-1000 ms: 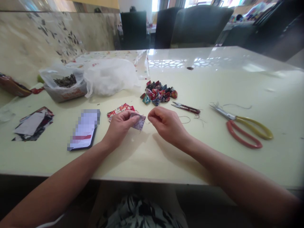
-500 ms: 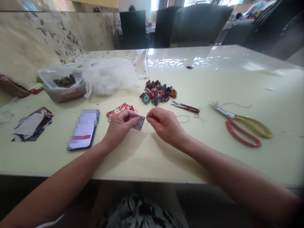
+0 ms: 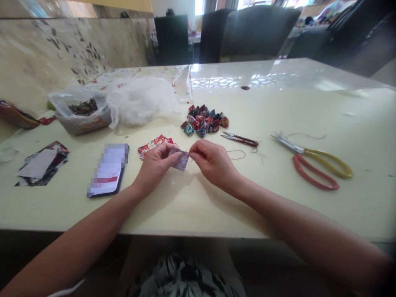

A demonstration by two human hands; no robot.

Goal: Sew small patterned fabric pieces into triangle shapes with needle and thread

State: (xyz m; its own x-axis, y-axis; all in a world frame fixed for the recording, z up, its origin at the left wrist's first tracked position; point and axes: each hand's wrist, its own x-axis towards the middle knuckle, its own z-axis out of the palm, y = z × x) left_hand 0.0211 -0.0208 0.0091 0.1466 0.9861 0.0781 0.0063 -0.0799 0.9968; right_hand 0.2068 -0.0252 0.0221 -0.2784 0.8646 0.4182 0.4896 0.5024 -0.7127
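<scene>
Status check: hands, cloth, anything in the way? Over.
Left hand pinching purple cloth. Right hand, fingers closed, at the cloth's right edge. Snips lie beyond right hand, out of the way.

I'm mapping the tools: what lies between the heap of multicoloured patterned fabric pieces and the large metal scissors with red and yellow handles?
The head view shows small metal snips with dark-red handles there, plus loose thread beside the handles.

Above the table's (image 3: 297,107) near side, a fabric piece (image 3: 180,161) is held in the left hand (image 3: 157,165), with the right hand (image 3: 213,161) just beside it. To the left are laid a smartphone (image 3: 108,171) and, farther out, stacked cloth scraps (image 3: 40,161). Two plastic bags (image 3: 142,101) are set behind these. Folded cloth pieces (image 3: 202,123) are clustered behind the hands; right of those are placed thread snips (image 3: 246,141), then scissors (image 3: 299,151).
</scene>
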